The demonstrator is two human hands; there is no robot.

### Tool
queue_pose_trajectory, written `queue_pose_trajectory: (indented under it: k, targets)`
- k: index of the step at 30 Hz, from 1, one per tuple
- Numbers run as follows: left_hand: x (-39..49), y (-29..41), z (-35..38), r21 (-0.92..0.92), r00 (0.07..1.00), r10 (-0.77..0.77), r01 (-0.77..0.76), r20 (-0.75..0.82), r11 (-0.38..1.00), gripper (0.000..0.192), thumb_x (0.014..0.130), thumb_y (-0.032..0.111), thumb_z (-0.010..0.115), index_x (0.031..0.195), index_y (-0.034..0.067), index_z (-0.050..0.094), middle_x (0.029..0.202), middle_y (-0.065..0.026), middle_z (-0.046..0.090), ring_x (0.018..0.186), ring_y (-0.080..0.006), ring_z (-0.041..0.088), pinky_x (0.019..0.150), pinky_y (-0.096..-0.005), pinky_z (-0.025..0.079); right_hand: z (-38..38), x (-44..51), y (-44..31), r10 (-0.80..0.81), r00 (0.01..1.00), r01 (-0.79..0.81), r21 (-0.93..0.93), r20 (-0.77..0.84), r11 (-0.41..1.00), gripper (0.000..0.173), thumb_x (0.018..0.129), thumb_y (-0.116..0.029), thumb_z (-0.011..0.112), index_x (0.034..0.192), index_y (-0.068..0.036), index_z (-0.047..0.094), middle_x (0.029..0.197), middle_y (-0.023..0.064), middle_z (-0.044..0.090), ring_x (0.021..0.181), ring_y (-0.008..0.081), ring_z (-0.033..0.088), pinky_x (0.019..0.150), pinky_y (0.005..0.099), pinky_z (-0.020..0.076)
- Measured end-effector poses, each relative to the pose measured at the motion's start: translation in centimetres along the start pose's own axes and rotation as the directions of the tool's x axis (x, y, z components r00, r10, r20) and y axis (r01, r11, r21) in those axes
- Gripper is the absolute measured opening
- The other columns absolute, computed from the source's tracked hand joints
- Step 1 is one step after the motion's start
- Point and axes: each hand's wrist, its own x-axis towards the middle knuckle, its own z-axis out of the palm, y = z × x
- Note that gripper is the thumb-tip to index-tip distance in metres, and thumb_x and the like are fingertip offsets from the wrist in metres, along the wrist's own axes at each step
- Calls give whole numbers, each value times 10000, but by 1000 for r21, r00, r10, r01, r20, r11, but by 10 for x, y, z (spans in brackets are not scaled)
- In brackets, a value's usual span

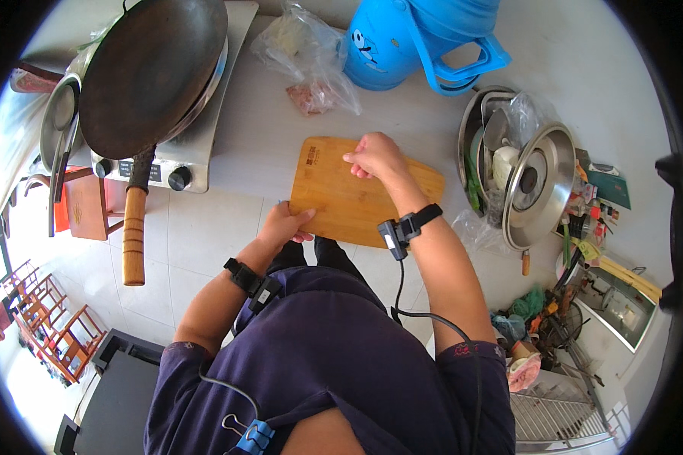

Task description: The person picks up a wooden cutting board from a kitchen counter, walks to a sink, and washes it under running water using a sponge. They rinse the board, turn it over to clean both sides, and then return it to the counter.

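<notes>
A wooden cutting board point(341, 193) lies at the counter's near edge, its near side reaching past that edge. My left hand point(289, 222) grips its near left corner, thumb on top and fingers underneath. Above the board's far middle is my right hand point(375, 156), its fingers curled in; whether something small is between them I cannot tell. Beyond the board lie a clear plastic bag point(313, 51) with pale contents and some minced-looking meat point(310, 98) in plastic.
At the left a dark wok point(153, 74) sits over a steel gas stove point(219, 114), its wooden handle jutting towards me. A blue thermos jug point(381, 45) stands at the back. Metal bowls and a steel lid point(558, 187) are stacked on the right.
</notes>
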Motion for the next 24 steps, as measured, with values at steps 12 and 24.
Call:
queue_pose_trajectory:
  k: [12, 24]
  targets:
    - [-2, 2, -2, -59, 997, 33, -29, 67, 998, 389, 983, 270, 655, 1214, -35, 582, 946, -141, 731, 639, -170, 714, 527, -247, 559, -33, 3, 59, -18, 999, 8, 205, 45, 979, 157, 912, -129, 708, 881, -16, 604, 733, 99, 709, 571, 123, 654, 495, 252, 505]
    - [-3, 7, -2, -11, 998, 1, 0, 61, 1000, 385, 993, 267, 640, 1224, -35, 577, 961, -136, 733, 644, -170, 713, 533, -243, 553, 5, 4, 5, -37, 999, 36, 13, 10, 999, 155, 899, -176, 707, 876, -24, 689, 711, 66, 737, 592, 127, 700, 562, 277, 533]
